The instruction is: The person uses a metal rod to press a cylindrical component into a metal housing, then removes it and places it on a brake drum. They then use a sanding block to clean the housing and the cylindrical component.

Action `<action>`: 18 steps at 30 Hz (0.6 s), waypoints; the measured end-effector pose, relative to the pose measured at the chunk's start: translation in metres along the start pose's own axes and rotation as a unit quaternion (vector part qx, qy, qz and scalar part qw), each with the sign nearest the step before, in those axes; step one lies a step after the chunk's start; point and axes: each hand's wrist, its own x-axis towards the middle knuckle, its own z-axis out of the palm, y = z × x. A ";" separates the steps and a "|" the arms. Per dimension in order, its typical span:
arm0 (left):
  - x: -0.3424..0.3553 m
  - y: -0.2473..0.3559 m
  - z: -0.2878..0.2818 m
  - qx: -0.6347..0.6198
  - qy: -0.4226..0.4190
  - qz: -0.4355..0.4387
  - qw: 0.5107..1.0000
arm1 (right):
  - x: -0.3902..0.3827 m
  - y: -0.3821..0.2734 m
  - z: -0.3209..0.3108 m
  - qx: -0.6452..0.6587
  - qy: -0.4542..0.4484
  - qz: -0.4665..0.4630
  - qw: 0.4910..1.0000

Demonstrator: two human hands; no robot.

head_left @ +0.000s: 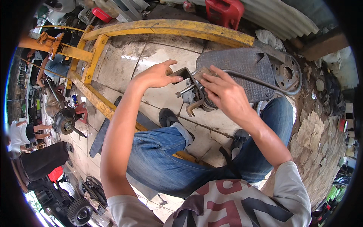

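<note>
A dark, angular metal bracket (196, 87) with a bent rod (251, 78) stands in front of me, beside a grey checker-textured plate (236, 62). My left hand (157, 74) is at the bracket's left edge. Its thumb lies against the metal and its index finger points out; the other fingers are partly hidden. Under the fingers of my right hand (227, 90) is a small brown flat piece (204, 73), pressed onto the top of the bracket; its material is unclear. A bolt-like shaft (184, 90) and a curved brown lug (194, 107) stick out below.
A yellow steel frame (166, 27) runs across the far side and down my left. A red plastic chair (226, 11) stands beyond it. Wheel and axle parts (65, 123) lie far left, near other people. Flattened cardboard (312, 130) lies on the right.
</note>
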 end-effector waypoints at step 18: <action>0.004 0.001 0.002 -0.008 0.001 -0.010 1.000 | -0.013 0.006 0.011 -0.013 0.062 -0.014 0.998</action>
